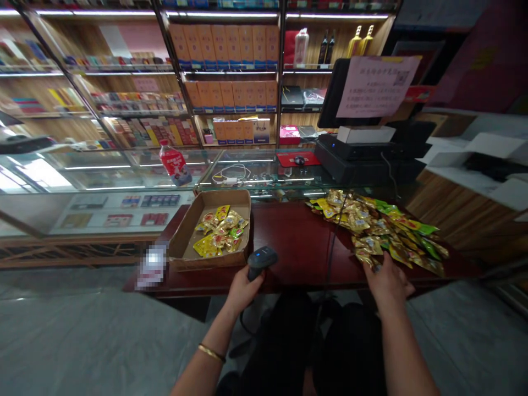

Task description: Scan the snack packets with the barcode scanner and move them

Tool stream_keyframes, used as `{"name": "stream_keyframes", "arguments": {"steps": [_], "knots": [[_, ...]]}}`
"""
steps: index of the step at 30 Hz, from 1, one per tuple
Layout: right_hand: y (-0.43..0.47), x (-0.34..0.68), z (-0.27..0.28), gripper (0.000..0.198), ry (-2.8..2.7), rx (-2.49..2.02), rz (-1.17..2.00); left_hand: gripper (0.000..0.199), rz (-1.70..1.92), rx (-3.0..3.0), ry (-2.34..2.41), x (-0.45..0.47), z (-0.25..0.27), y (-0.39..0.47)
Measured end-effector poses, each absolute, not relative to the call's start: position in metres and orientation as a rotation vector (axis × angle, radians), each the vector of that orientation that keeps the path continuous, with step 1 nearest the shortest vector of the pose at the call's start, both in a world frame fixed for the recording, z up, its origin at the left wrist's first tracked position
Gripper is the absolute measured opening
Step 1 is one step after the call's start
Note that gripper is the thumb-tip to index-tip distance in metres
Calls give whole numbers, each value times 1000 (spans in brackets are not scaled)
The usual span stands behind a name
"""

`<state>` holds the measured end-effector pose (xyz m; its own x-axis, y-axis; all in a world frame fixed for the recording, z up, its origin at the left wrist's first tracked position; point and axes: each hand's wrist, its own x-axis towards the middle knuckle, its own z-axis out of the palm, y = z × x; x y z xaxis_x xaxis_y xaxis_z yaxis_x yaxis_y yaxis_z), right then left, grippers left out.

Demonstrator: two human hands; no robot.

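My left hand (244, 290) is wrapped round the handle of a dark grey barcode scanner (263, 258), its head showing a small blue light above the table. Right behind the scanner stands a shallow cardboard box (177, 242) with several small yellow and gold snack packets (220, 236) inside. At the near edge of a heaped pile of gold, yellow and green snack packets (371, 223), my right hand (389, 283) has its fingers closed at a gold packet (367, 259). The fingertips are partly hidden against the wrappers.
The dark red table (292, 236) adjoins a glass display counter (99, 176). On the counter are a red-labelled bottle (175, 162), a white cable (233, 179), a mouse (300, 160) and a monitor with a paper sheet (373, 88). A thin dark cable (333, 242) crosses the table.
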<state>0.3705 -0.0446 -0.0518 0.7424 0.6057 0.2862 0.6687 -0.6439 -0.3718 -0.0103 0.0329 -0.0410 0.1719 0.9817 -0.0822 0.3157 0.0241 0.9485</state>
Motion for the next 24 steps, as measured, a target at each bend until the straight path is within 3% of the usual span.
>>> {"name": "stream_keyframes", "arguments": {"steps": [4, 7, 11, 16, 21, 24], "knots": [[-39, 374, -54, 61, -1067, -2542, -96, 27, 870, 1464, 1327, -10, -37, 28], [-35, 368, -55, 56, -964, -2310, 84, 26, 846, 1453, 1335, -10, -34, 24], [-14, 323, -49, 61, -563, -1672, 614, 23, 838, 1485, 1331, -9, -29, 22], [34, 241, -37, 49, -539, -1264, 1162, 23, 911, 1589, 1287, -8, -20, 13], [66, 199, -50, 40, -504, -1122, 1200, 18, 889, 1580, 1329, -11, -5, -2], [69, 193, -65, 47, -491, -1041, 1141, 16, 869, 1587, 1354, -14, 2, -5]]}}
